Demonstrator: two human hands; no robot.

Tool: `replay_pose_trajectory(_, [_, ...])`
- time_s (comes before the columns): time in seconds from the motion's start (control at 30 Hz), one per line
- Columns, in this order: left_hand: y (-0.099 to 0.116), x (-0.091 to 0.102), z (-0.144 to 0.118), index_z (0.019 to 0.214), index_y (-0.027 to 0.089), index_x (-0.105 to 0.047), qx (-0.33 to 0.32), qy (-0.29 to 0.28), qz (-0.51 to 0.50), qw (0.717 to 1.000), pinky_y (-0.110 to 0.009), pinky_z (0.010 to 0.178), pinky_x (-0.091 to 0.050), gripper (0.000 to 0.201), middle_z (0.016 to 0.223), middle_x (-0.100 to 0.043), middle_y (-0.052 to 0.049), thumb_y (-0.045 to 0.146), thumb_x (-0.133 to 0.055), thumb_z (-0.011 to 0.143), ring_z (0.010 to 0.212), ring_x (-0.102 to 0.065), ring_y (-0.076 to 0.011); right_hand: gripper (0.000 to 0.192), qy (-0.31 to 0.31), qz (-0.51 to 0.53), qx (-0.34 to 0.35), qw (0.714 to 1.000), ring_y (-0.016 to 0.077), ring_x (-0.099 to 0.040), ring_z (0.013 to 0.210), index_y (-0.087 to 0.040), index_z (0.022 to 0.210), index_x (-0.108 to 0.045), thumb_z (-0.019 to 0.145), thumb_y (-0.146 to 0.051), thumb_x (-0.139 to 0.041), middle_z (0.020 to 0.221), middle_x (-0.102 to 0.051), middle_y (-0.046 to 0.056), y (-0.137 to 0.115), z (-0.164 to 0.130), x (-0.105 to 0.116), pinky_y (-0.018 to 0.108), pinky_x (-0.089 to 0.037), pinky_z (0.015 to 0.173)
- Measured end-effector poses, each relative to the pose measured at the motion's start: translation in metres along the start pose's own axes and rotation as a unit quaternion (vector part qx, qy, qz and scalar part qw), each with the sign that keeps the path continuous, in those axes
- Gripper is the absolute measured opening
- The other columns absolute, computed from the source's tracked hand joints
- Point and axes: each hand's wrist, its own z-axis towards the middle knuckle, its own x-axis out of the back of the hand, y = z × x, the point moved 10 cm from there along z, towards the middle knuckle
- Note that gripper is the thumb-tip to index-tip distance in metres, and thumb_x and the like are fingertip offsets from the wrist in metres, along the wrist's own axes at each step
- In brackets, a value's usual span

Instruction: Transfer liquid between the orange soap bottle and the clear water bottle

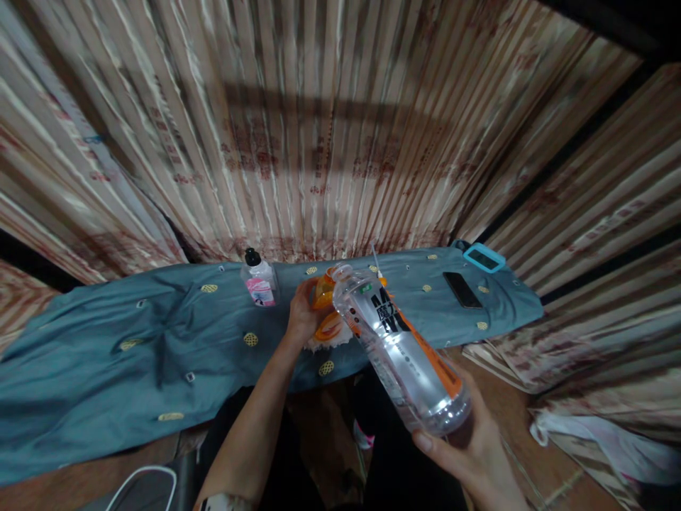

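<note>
My right hand (473, 447) grips a large clear plastic bottle (407, 358) by its base. The bottle is tilted, its uncapped-looking mouth up and to the left, and has a silver and orange label. My left hand (302, 312) is wrapped around a small translucent orange container (322, 291), right beside the bottle's mouth; whether the two touch I cannot tell. Below it an orange ring-shaped piece (328, 326) lies on a white, ragged-edged sheet (340, 337). Behind the bottle a thin pale stick (375, 257) with an orange part stands up, its lower end hidden.
A pump bottle (259, 280) with a pink label and black top stands to the left on the blue-green cloth (159, 341). At the right lie a dark phone (462, 289) and a light-blue framed device (484, 257). A pleated curtain (319, 142) hangs close behind.
</note>
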Motion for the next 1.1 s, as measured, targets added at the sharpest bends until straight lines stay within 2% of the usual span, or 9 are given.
replay_pose_trajectory(0.27, [0.0006, 0.0014, 0.0000, 0.115, 0.019, -0.061, 0.006, 0.002, 0.000, 1.000, -0.049, 0.103, -0.050, 0.058, 0.118, -0.067, -0.011, 0.028, -0.081, 0.062, 0.112, -0.064, -0.0294, 0.086, -0.012, 0.007, 0.002, 1.000, 0.0325, -0.070, 0.113, -0.025, 0.134, -0.049, 0.061, -0.042, -0.091, 0.120, -0.074, 0.009, -0.0008, 0.0008, -0.0020, 0.037, -0.057, 0.094])
replay_pose_trajectory(0.63, [0.0045, 0.0028, 0.0002, 0.113, 0.019, -0.062, 0.003, 0.011, 0.006, 1.000, -0.047, 0.103, -0.050, 0.055, 0.117, -0.067, -0.010, 0.025, -0.082, 0.061, 0.111, -0.064, -0.0285, 0.085, -0.006, -0.003, -0.003, 1.000, 0.0312, -0.067, 0.119, -0.026, 0.134, -0.049, 0.060, -0.035, -0.090, 0.126, -0.072, 0.008, 0.0033, 0.0004, 0.0013, 0.037, -0.052, 0.102])
replay_pose_trajectory(0.77, [0.0034, 0.0027, 0.0006, 0.113, 0.017, -0.062, 0.007, 0.012, 0.007, 1.000, -0.049, 0.103, -0.049, 0.057, 0.117, -0.067, -0.011, 0.026, -0.083, 0.060, 0.112, -0.064, -0.0298, 0.083, -0.009, -0.002, -0.007, 1.000, 0.0298, -0.069, 0.115, -0.027, 0.133, -0.049, 0.061, -0.033, -0.090, 0.122, -0.074, 0.006, -0.0008, 0.0000, -0.0006, 0.034, -0.055, 0.097])
replay_pose_trajectory(1.1, [0.0014, 0.0011, 0.0013, 0.113, 0.017, -0.062, 0.005, 0.013, 0.005, 1.000, -0.047, 0.102, -0.049, 0.058, 0.115, -0.067, -0.011, 0.025, -0.082, 0.060, 0.110, -0.064, -0.0288, 0.083, 0.000, -0.006, -0.026, 1.000, 0.0283, -0.066, 0.120, -0.031, 0.130, -0.051, 0.057, -0.040, -0.091, 0.126, -0.071, 0.003, 0.0007, 0.0001, -0.0001, 0.034, -0.049, 0.104])
